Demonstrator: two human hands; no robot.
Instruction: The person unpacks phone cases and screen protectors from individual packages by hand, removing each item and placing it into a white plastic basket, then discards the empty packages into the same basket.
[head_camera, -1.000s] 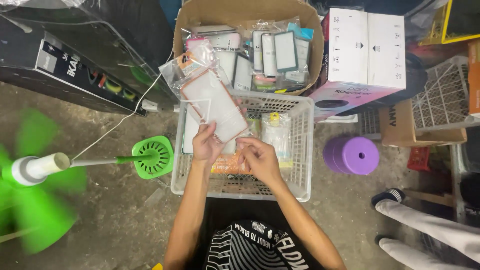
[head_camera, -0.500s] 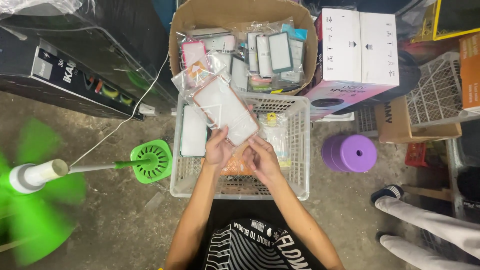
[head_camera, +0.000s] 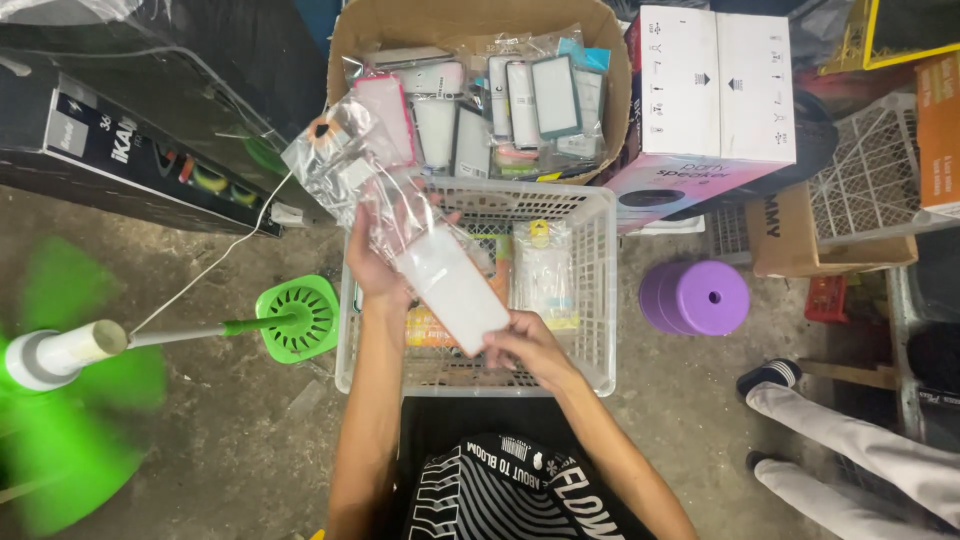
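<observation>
Filling the far middle of the view, a cardboard box (head_camera: 365, 30) holds many phone cases in clear sleeves; to its right stands a white carton (head_camera: 715, 85), and to the far left lies a long dark carton (head_camera: 110, 140); a green fan (head_camera: 75, 350) spins in a blur at the near left, its round green base (head_camera: 297, 316) just left of the white plastic crate (head_camera: 590, 290) that sits directly in front of the person; a purple stool (head_camera: 697, 297) stands to the right of the crate, and another person's legs show at the near right; inside the crate lie a few packets, among them a clear bagged item (head_camera: 545, 272). Above the crate's left half, the left hand (head_camera: 372, 268) is closed on the crinkled clear plastic sleeve (head_camera: 345, 165), which trails off up and left; the right hand (head_camera: 525, 343) pinches the near end of a white phone case (head_camera: 452, 288) that sits half out of the sleeve's mouth. The case looks light and slightly flexible, probably smooth enough to slip, so a pinch across its long edges or near end seems the surest hold; the sleeve is thin, limp and slick, best gripped by bunching it near the opening.
</observation>
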